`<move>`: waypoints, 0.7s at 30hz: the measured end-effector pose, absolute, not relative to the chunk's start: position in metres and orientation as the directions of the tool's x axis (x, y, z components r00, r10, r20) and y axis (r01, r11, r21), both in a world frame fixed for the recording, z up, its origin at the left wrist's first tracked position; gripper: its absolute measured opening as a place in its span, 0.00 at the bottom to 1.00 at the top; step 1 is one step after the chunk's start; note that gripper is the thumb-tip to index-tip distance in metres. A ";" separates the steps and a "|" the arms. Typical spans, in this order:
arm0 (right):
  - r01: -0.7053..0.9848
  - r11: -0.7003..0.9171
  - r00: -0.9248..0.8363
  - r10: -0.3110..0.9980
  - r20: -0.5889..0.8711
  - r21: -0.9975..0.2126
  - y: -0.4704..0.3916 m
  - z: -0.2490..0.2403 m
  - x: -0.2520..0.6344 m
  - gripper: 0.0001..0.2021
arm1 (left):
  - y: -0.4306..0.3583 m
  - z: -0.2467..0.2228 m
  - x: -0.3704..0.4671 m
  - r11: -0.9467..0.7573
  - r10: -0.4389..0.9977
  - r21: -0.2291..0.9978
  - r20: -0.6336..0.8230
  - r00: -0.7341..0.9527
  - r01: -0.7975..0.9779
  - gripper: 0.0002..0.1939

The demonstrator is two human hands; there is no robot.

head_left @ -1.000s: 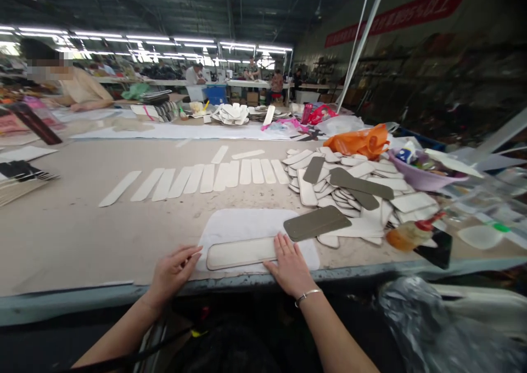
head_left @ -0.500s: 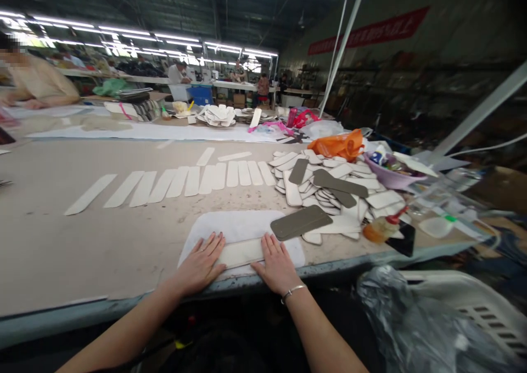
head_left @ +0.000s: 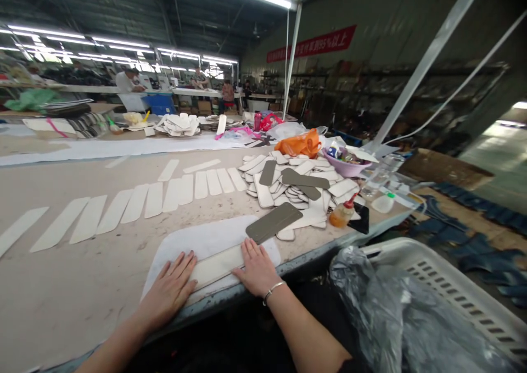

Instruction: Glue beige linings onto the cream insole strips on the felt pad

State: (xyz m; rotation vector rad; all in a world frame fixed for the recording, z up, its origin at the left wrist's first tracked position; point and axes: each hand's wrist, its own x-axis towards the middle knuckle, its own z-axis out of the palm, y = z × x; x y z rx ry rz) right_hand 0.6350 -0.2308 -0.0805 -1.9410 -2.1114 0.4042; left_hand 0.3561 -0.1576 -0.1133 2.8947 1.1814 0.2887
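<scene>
A long off-white strip with rounded ends (head_left: 218, 264) lies on a larger white sheet (head_left: 181, 241) at the table's front edge. My left hand (head_left: 169, 286) rests flat over the strip's left end, fingers stretched out. Flat on its right end lies my right hand (head_left: 257, 266), with a bracelet at the wrist and its fingers extended. Just beyond my right fingertips a dark grey-green panel (head_left: 274, 222) overlaps the sheet and the edge of a heap of white padded pieces (head_left: 263, 190). Behind the sheet, pale strips (head_left: 154, 200) are laid out in a row.
Right of the heap stand a glue bottle with a red tip (head_left: 342, 213), a black phone-like slab (head_left: 359, 219) and a purple basin (head_left: 349, 167). An orange bag (head_left: 299, 143) lies behind. A white plastic basket (head_left: 401, 248) with grey plastic film sits below the table edge.
The view has swung to the right, so the table things appear further left. Both hands stay flat on the strip, a little further apart, showing more of it.
</scene>
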 end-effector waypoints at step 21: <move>0.159 -0.069 0.293 0.956 -0.020 -0.985 -0.213 -0.075 0.651 0.16 | -0.180 -0.053 0.360 0.347 0.913 0.913 -0.381 0.146 0.214 0.21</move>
